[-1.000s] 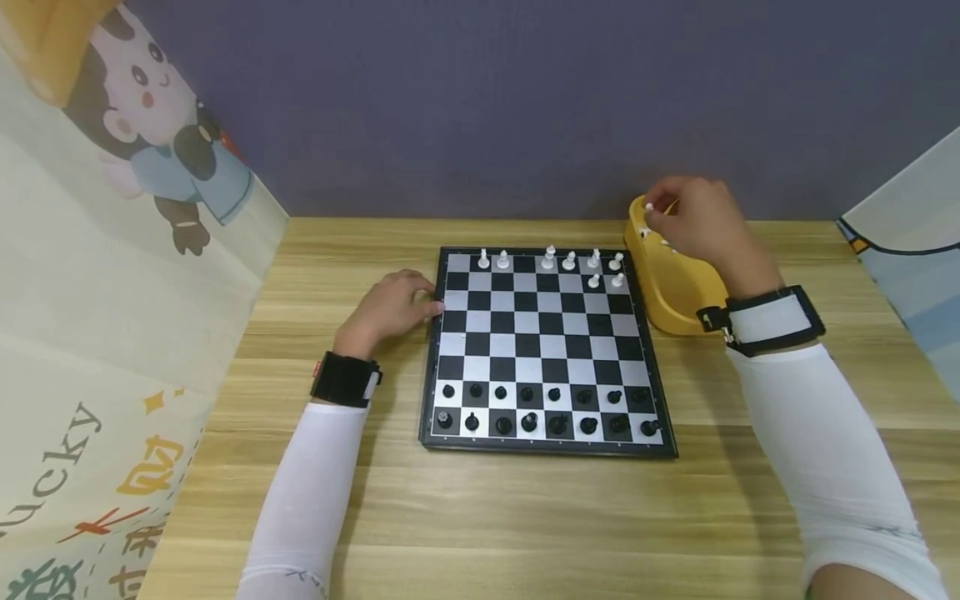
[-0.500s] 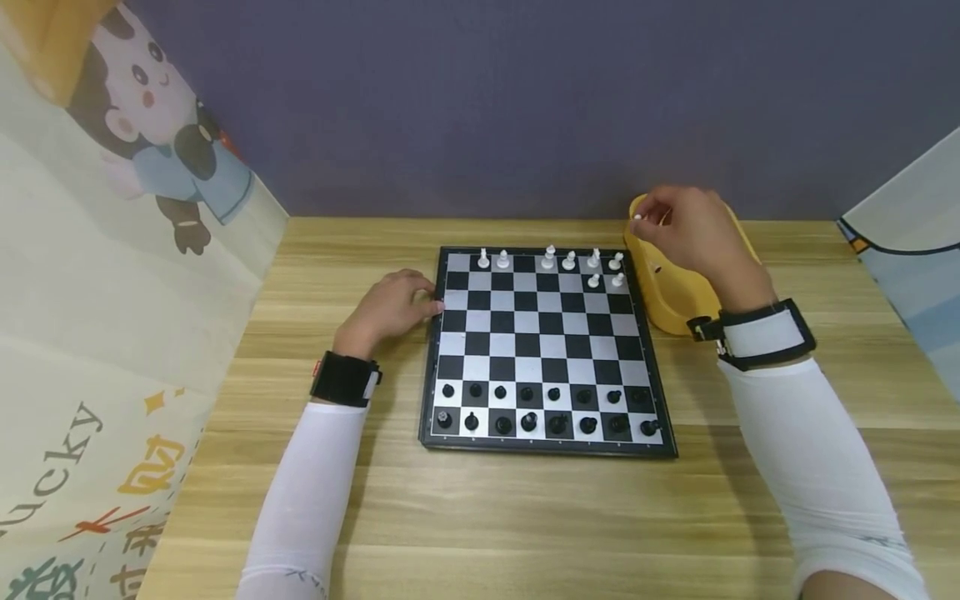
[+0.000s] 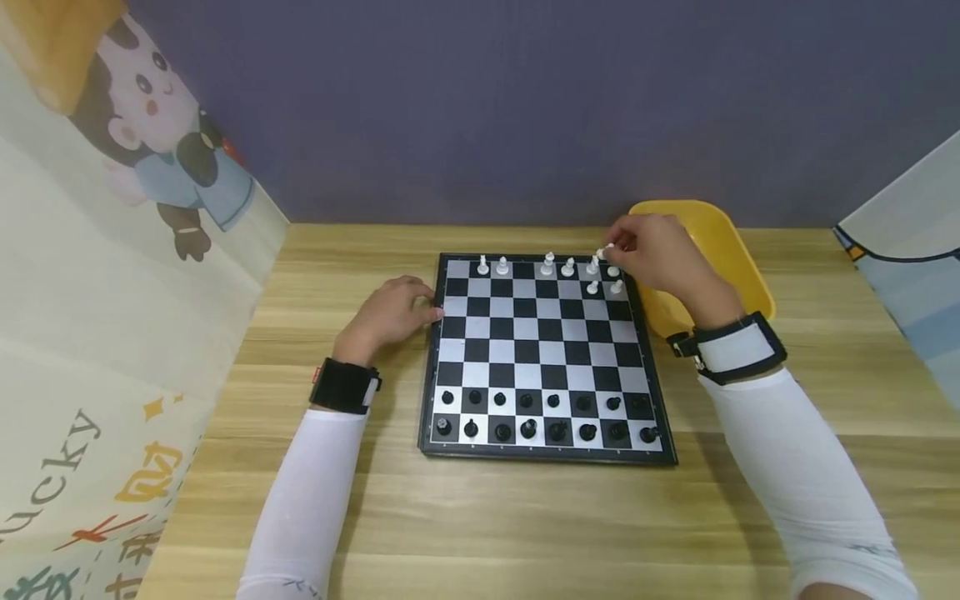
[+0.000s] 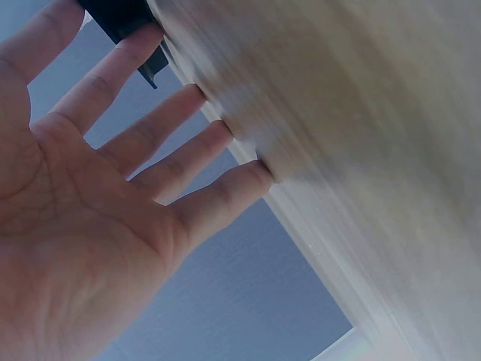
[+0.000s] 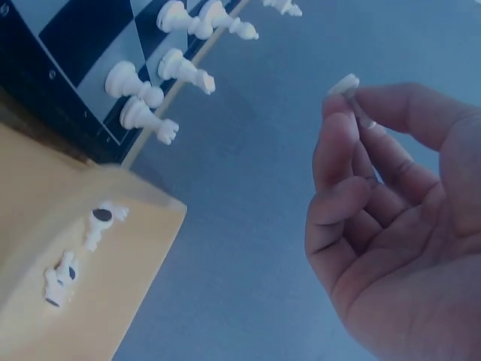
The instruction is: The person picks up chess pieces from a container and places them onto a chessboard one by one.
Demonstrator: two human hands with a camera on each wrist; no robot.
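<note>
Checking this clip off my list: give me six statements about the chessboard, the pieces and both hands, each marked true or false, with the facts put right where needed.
1. The right hand pinches a white chess piece. True.
2. The black pieces stand in the two rows nearest the person. True.
3. A black piece is in the person's other hand. False: the left hand holds none; its thumb is at the left edge of the chessboard.
4. Loose white pieces lie inside the yellow container. True.
5. The yellow container stands left of the chessboard. False: it is on the right.
6. The chessboard's far row is full. False: the standing white pieces leave gaps, including at its left end.
</note>
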